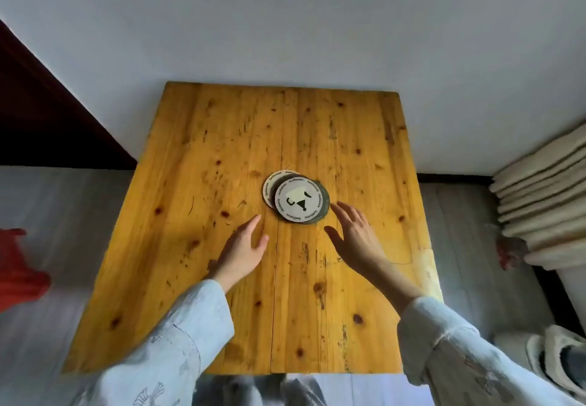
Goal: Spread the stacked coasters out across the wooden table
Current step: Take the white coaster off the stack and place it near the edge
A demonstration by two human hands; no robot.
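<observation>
A: Head view first: where is the stack of coasters [296, 198]?

B: Near the middle of the wooden surface [203, 158]. It is loosely stacked: the top coaster [298, 199] sits forward and right of a pale one [269, 187] poking out behind it on the left, and a darker rim [325, 196] shows on the right.

A: Any writing?

B: Small lettering runs round the rim of the top coaster, repeating a word too blurred to read for sure. In its middle is a pale shape with black marks.

A: And the hands?

B: Both empty. The right hand [355, 240] is just right of the stack, fingers spread and fingertips close to the dark rim; I cannot tell whether they touch. The left hand [244, 247] is nearer than the stack and to its left, fingers together and extended, thumb out, clear of the coasters.

A: Around the stack?

B: Pale blue sleeves [177, 342] nearer the camera, a pile of folded cream fabric [545, 196] far right, something red [19, 266] far left, white wall [285, 25] beyond.
</observation>
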